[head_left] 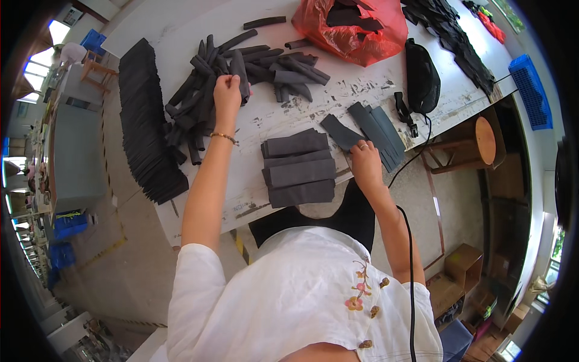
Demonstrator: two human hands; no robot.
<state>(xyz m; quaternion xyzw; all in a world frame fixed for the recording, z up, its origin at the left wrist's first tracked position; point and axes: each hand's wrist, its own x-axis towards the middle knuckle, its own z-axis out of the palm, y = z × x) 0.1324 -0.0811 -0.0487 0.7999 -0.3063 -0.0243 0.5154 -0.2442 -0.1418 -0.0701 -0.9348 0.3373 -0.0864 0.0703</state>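
On the far left part of the table, my left hand is closed round a curled dark grey fabric piece at a loose heap of similar rolled pieces. My right hand is closed on the near end of a flat dark strip. Beside that strip, to the right, lies a stack of flat grey-green strips. Between my forearms, near the table's front edge, flat dark pieces lie in overlapping piles.
A long row of stacked dark pieces lines the table's left side. Farther off are a red plastic bag with dark pieces and a black pouch. A black cable hangs past my right arm. A wooden stool stands at the right.
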